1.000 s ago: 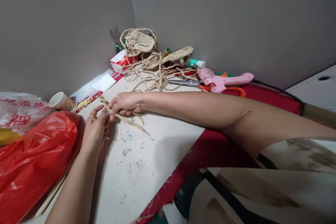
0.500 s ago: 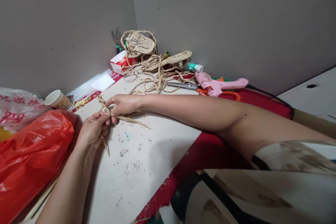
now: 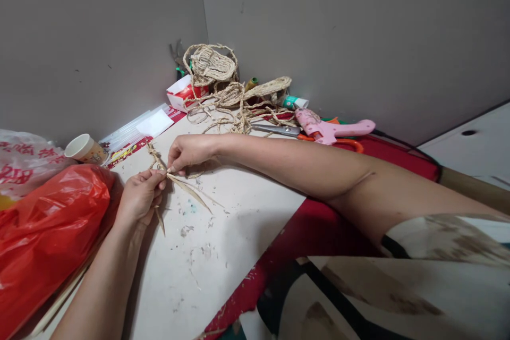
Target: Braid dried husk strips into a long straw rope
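Note:
My left hand point(image 3: 140, 194) pinches a short straw braid point(image 3: 155, 156) between thumb and fingers, over the left side of the white board. My right hand point(image 3: 192, 151) reaches across from the right, its thumb and fingertips closed on the straw at the same spot, touching or nearly touching the left fingers. Loose flat straw strands point(image 3: 196, 195) fan out from the pinched point toward the lower right. Another strand end point(image 3: 160, 221) pokes out beneath my left hand. The right fingertips partly hide what they grip.
Coils of braided straw rope point(image 3: 213, 66) lie at the back corner, beside a red-and-white box point(image 3: 184, 94). Scissors point(image 3: 279, 129) and a pink glue gun point(image 3: 334, 128) rest behind my right arm. A paper cup point(image 3: 85, 149) and red plastic bag point(image 3: 59, 228) are at left.
My right hand has lifted slightly away from the left fingers, its index finger drawn back from the braid. The loose strands have spread apart and swung downward. My left hand keeps its pinch.

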Motion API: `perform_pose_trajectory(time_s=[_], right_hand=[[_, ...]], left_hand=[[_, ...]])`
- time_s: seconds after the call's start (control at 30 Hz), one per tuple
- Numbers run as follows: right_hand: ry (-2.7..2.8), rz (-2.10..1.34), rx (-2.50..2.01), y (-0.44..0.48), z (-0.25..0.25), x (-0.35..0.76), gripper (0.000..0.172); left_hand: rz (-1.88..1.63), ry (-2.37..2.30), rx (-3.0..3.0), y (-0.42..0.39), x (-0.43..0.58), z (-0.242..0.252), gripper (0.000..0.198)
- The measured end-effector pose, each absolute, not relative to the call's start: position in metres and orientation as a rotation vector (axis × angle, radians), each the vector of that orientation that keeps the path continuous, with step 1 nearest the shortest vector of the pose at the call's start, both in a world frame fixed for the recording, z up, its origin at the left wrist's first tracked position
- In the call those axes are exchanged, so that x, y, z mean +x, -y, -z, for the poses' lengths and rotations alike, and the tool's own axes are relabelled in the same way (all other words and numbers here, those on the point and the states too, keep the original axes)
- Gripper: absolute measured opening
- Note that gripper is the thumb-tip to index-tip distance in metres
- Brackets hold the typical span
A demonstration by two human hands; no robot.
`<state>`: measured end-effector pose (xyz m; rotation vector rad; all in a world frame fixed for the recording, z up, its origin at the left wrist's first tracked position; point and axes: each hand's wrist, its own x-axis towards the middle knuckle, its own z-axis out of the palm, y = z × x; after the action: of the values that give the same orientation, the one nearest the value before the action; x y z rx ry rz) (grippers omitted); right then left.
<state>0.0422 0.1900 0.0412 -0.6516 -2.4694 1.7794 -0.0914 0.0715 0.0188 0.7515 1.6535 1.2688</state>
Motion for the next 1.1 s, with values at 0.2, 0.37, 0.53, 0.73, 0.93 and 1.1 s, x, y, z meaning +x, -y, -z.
perform_pose_trajectory(time_s=[0.2, 0.37, 0.53, 0.73, 0.93, 1.1], right_hand=[[2.633, -1.550, -0.690, -0.187, -0.049, 0.044, 0.018], [2.568, -1.792, -0.651, -0.174, -0.049, 0.041, 0.023], [2.553, -1.730, -0.738, -0.157, -0.049, 0.041, 0.023], [2.842, -0.810, -0.696, -0.145, -0.049, 0.042, 0.017], [2.989, -0.629, -0.637, -0.130, -0.051, 0.043, 0.024], [3.054, -0.517, -0.381, -0.122, -0.044, 0.045, 0.022]], left_hand=[[-1.298, -1.726, 0.790, -0.071, -0.086, -0.017, 0.025], [-1.398, -1.723, 0.771, -0.069, -0.079, -0.019, 0.020], [-1.431, -1.735, 0.718, -0.068, -0.075, -0.018, 0.021], [-1.472, -1.706, 0.674, -0.068, -0.072, -0.016, 0.024], [-1.486, -1.668, 0.584, -0.068, -0.071, -0.014, 0.028], [-1.480, -1.632, 0.555, -0.068, -0.075, -0.014, 0.026]])
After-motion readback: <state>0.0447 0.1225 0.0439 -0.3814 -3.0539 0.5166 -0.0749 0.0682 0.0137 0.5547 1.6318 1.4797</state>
